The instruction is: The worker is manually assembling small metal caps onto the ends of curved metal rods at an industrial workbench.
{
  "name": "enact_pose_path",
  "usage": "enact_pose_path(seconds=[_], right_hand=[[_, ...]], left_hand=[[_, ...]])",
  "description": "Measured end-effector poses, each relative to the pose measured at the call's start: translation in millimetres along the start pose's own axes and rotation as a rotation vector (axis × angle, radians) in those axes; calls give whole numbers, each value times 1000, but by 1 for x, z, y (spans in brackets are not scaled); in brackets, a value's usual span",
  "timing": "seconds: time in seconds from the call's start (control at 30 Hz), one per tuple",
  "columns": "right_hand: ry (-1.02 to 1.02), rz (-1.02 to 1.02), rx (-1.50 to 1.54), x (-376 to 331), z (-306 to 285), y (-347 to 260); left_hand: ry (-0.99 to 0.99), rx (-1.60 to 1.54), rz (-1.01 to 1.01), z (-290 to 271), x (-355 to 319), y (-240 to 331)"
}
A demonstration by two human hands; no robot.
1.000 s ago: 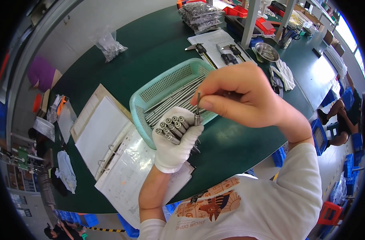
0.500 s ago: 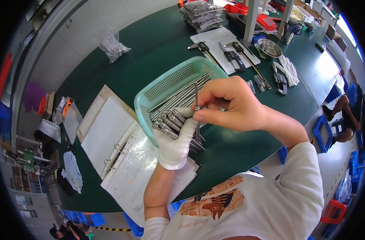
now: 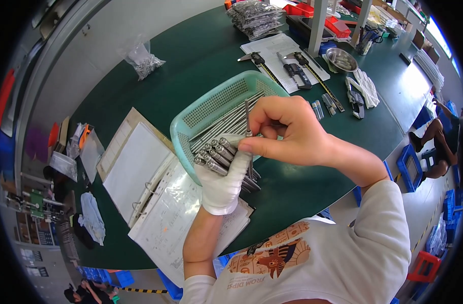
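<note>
My left hand (image 3: 223, 185), in a white glove, is wrapped round a bundle of metal rods (image 3: 217, 154) with round, stepped ends. Their lower ends stick out below the palm. Bare, my right hand (image 3: 296, 134) pinches one thin metal rod (image 3: 248, 117) between thumb and forefinger. This rod stands nearly upright beside the gloved thumb, its lower part passing behind that thumb. Just beyond both hands is a pale green perforated basket (image 3: 178, 133), holding several long metal rods (image 3: 226, 120) laid lengthwise. My right hand hides the basket's right end.
An open ring binder (image 3: 135, 167) with papers lies left of the basket. Calipers (image 3: 312, 71), a micrometer (image 3: 297, 73), a steel bowl (image 3: 341, 61) and white gloves (image 3: 366, 87) sit at the far right. Bagged parts (image 3: 254, 19) are stacked at the back. Another person (image 3: 434, 147) is at the right edge.
My right hand has shifted very slightly left with the thin rod. The bundle in my left hand stays almost in place.
</note>
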State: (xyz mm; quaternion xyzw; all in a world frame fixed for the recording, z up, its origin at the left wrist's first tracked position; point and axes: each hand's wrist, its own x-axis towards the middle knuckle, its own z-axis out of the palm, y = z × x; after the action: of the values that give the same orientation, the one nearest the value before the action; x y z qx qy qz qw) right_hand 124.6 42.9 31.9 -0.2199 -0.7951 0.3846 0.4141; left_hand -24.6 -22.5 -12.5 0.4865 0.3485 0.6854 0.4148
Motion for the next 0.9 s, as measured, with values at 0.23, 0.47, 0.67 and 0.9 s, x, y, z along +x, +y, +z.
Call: enact_pose_path(seconds=[0.23, 0.47, 0.67, 0.9], right_hand=[[64, -208, -83, 11, -16, -16], [-35, -456, -253, 23, -26, -27], [-30, -473, -235, 12, -23, -34], [-12, -506, -205, 16, -29, -39]], left_hand=[[-40, -67, -91, 3, 0, 3], [-167, 6, -105, -3, 1, 6], [-179, 12, -97, -1, -2, 10], [-222, 65, -115, -5, -5, 7]])
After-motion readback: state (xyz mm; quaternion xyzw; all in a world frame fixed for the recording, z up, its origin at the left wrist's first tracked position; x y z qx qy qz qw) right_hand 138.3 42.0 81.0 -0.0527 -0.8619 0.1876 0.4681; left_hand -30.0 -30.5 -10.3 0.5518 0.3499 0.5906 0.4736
